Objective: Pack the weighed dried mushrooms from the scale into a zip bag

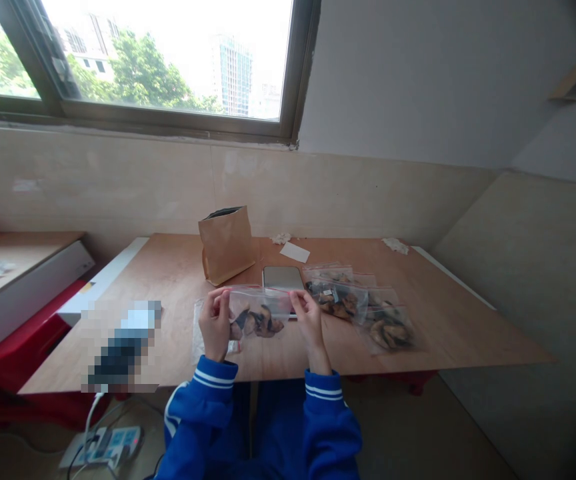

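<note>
The left hand (215, 325) and the right hand (311, 321) hold a clear zip bag (261, 301) at opposite ends of its upper edge. Each hand forms a narrow pinch, with the fingers (221, 300) closed on the plastic. The bag sits between the hands, above the near part of a wooden table (448, 327). Whether its lower edge touches the table cannot be determined. Dark brown dried pieces (258, 323) rest in the lower part of the bag. A clear plastic sheet (197, 327) lies under and beside the left hand. Blue sleeves (213, 390) with white stripes extend from the near edge of the table to both wrists.

A group of overlapping clear zip bags (361, 307) lies to the right of the right hand, the closest just beside it. These bags contain similar dark pieces; their exact number cannot be determined. A flat grey device (283, 278) lies directly behind the held bag. A brown paper bag (227, 245) stands upright behind the left hand, with its top open. A white paper slip (295, 252) and two scraps of tissue (281, 238) lie near the far edge of the table. A pixelated patch (121, 347) on the left side of the table hides whatever lies there.
</note>
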### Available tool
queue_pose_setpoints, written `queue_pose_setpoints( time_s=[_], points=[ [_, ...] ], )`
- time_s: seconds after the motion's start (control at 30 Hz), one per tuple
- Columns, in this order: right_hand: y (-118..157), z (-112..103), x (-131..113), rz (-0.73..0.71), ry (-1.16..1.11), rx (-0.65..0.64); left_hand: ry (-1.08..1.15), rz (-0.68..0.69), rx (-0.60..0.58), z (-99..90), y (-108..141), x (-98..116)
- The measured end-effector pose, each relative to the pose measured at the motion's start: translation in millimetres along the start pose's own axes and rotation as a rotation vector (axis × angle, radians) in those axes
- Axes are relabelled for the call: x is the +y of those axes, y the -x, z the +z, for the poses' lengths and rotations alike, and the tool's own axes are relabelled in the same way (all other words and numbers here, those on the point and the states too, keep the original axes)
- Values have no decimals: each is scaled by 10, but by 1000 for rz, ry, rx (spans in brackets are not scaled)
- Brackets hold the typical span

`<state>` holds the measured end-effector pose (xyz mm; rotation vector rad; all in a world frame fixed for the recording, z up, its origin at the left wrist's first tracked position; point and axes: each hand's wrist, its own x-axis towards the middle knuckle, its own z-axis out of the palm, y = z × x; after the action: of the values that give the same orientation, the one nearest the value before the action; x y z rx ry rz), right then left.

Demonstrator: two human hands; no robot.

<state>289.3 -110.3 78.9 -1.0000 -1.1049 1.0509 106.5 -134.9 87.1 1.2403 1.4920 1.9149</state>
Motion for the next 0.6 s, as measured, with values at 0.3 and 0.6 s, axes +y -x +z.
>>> queue_pose_setpoints(
  time_s=[0.3, 0.6],
  points=[
    [-8, 34, 51, 31, -42, -22, 209, -160, -56, 23, -33, 21],
    [12, -27, -28, -17, 5, -66, 232, -232, -124, 61, -42, -83]
  ],
)
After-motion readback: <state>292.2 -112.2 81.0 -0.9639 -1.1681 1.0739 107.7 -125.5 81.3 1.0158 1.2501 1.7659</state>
